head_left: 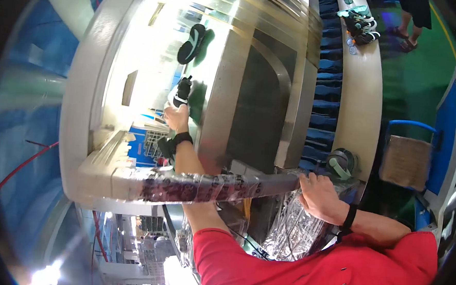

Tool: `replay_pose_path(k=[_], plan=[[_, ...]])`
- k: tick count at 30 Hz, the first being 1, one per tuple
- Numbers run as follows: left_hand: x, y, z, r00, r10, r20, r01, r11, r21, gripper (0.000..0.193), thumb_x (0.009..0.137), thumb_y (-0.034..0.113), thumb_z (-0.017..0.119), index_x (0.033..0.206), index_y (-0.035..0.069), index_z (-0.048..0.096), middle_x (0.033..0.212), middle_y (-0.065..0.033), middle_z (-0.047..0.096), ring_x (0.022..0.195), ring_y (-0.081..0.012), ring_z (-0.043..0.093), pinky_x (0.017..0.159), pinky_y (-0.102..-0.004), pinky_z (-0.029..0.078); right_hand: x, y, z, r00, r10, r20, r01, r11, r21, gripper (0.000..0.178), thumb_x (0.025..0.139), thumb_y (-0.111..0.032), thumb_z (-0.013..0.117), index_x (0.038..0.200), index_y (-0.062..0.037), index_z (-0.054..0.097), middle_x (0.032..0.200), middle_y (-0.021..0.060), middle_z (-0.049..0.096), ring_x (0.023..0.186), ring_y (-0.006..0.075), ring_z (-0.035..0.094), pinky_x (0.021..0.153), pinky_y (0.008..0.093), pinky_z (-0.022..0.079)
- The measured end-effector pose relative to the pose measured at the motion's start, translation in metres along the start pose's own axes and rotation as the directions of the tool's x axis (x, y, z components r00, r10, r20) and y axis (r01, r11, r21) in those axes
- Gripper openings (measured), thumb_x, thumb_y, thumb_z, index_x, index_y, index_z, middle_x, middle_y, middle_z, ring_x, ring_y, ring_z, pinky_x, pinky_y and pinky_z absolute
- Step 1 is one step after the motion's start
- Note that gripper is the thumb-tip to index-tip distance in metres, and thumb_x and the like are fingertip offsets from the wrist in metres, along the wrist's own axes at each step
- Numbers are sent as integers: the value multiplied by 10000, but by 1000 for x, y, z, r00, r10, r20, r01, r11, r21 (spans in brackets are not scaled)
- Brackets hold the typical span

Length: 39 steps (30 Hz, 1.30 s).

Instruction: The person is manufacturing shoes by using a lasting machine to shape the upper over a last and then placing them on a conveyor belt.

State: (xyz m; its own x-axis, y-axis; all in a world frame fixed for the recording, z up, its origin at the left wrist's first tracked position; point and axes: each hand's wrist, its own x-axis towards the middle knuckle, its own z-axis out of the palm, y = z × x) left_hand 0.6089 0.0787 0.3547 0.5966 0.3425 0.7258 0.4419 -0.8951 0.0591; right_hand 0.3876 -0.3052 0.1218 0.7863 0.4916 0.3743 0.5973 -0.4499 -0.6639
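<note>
My left hand [175,117], with a dark band at the wrist, reaches into a brightly lit machine opening. Its fingers are closed round a black and white shoe [182,91]. Beyond it, another black shoe with a pale stripe [192,43] lies on the light surface inside. A long bar wrapped in clear film and tape [210,187] crosses in front of my left forearm. At the bar's right end, my right hand [319,196] has its fingers curled over the edge, partly hidden from view.
Right of the opening runs a dark conveyor belt [261,98] beside a metal rail. Blue-black rollers [328,86] and a cream ledge [361,108] follow; shoes [360,25] stand at its far end, a grey-green shoe [342,164] nearer. A chair [406,161] and another person's legs [412,28] are at right.
</note>
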Motion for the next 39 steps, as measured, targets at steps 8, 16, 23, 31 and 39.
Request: replay_pose_path(k=[8,16,23,31,39], plan=[[-58,-119,-178,874,-81,480,467,416,-780,452,823,62,679,1257,-7,571,1031,-151,669,809,-286,675,616,-436,607,-2,1,-3,999,4,38,-9,991,132,384,805,-219,676,1049,31,515,850,178,574,765,317,600,689,442,460],[-229,-59,-389,864,-453,222,479,598,-643,367,929,163,601,1224,-54,584,996,-162,681,782,-208,699,630,-297,593,-6,7,-21,906,-240,-348,367,855,365,471,804,-147,714,1215,-13,526,1151,180,605,1042,368,588,876,433,498],[-399,-53,-371,736,-430,523,642,194,-742,319,951,100,559,1229,-57,575,1015,-143,689,839,-219,706,676,-354,619,-21,-75,-51,869,-393,-300,459,415,786,660,766,-260,831,1317,-59,529,1280,102,593,1147,233,580,1007,346,445],[-486,-38,-265,718,-207,665,636,584,-505,499,936,253,636,1309,-59,526,1142,-185,655,1053,-263,648,904,-349,501,-82,-33,1,934,-285,215,-84,409,908,706,704,-184,881,1310,-53,542,1227,40,578,1104,122,543,997,277,423],[-464,-14,-251,886,362,289,-57,705,-707,865,674,290,881,1361,-25,459,1262,-234,584,1207,-333,547,1046,-400,392,-106,-75,-60,976,-188,-110,217,803,555,788,670,-197,842,1344,-5,482,1328,163,546,1229,306,532,1047,400,418]])
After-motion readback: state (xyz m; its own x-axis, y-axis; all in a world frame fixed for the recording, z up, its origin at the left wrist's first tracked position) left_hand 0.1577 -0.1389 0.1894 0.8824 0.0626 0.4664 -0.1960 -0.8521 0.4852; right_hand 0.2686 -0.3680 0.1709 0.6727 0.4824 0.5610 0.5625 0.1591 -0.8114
